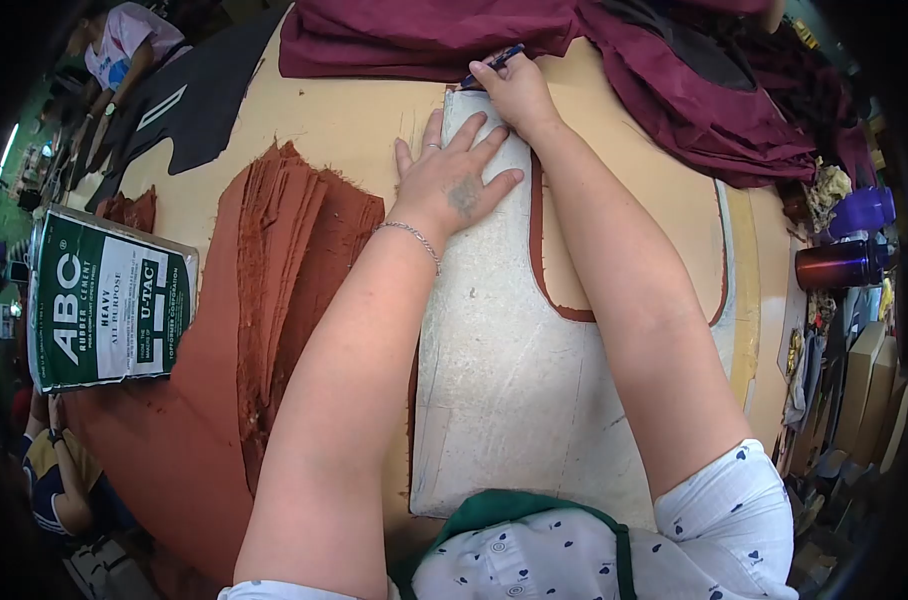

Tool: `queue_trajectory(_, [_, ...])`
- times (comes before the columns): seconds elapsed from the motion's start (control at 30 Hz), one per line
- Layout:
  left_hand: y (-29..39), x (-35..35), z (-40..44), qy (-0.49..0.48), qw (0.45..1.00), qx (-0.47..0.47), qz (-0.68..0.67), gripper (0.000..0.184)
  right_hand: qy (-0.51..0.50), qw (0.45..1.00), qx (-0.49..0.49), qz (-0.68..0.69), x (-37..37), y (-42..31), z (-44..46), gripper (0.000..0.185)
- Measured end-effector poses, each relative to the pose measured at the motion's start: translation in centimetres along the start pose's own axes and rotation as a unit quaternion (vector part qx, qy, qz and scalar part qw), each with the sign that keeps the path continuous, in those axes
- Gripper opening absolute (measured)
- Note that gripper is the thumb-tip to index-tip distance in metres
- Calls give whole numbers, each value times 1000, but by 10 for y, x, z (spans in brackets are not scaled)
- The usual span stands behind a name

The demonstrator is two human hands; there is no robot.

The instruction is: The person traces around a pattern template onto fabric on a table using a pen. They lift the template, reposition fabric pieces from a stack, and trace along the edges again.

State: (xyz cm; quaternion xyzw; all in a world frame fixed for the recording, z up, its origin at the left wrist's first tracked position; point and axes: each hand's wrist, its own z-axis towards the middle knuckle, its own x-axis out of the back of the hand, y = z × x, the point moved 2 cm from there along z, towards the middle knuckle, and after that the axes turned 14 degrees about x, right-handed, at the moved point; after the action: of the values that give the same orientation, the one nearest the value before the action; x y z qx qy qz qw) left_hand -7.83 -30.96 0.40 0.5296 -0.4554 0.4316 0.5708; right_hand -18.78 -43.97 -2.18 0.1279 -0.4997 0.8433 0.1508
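A pale, stiff pattern piece (pixel 494 360) with a curved cut-out lies on the tan table (pixel 364 110), and rust-red fabric (pixel 537 240) shows along its inner edge. Spread flat on its narrow upper part is my left hand (pixel 452 175), fingers apart. My right hand (pixel 519 95) grips a dark blue pen (pixel 496 64) at the pattern's top end, with the tip near its upper left corner. Just beyond both hands is maroon cloth (pixel 424 40). A folded stack of rust-red fabric (pixel 284 270) lies left of my left forearm.
A green and white rubber cement can (pixel 114 300) stands at the left, near black fabric (pixel 189 110). More maroon cloth (pixel 694 110) lies at the upper right. Tumblers (pixel 836 264) stand beyond the right edge. Other people (pixel 124 50) are at the far left.
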Motion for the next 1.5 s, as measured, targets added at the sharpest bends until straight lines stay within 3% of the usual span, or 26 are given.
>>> queue_trajectory(0.17, [0, 0, 0, -1, 1000, -5, -6, 57, -8, 995, 60, -75, 22, -2, -2, 23])
queue_trajectory(0.2, [-2, 0, 1, 0, 1000, -6, -7, 57, 2, 998, 65, -15, 27, 17, 1, 20])
queue_trajectory(0.3, [-1, -1, 1, -2, 1000, -3, -7, 58, 1, 1000, 17, -9, 38, 9, -5, 18])
queue_trajectory(0.33, [0, -2, 1, 0, 1000, -4, -5, 58, -7, 996, 92, 3, 29, 20, 2, 20])
queue_trajectory(0.43, [-1, -1, 2, 0, 1000, -4, 1, 59, -38, 990, 65, -122, 12, -12, 1, 24])
queue_trajectory(0.57, [-2, 0, 1, -15, 1000, -3, -5, 60, -59, 985, 25, -160, 44, -18, -2, 24])
queue_trajectory(0.6, [-1, 0, 1, -15, 1000, -1, -9, 60, -43, 987, -16, -152, 57, -27, -10, 22])
queue_trajectory(0.73, [0, 1, 2, -24, 1000, 5, -15, 62, 93, 990, 50, -88, 76, -1, -25, 21])
queue_trajectory(0.87, [0, 3, 1, -33, 999, 11, -11, 65, 123, 989, 30, -71, 70, 3, -43, 22])
queue_trajectory(1.17, [0, 3, 1, -37, 999, 9, -12, 68, 1, 985, 42, -168, 69, -66, -101, 19])
queue_trajectory(1.27, [0, 4, 1, -23, 1000, 9, -15, 67, -43, 990, 59, -123, 76, -95, -137, 15])
queue_trajectory(1.5, [0, 1, 1, -22, 1000, 7, -6, 66, 53, 989, 67, -118, 62, -41, -77, 14])
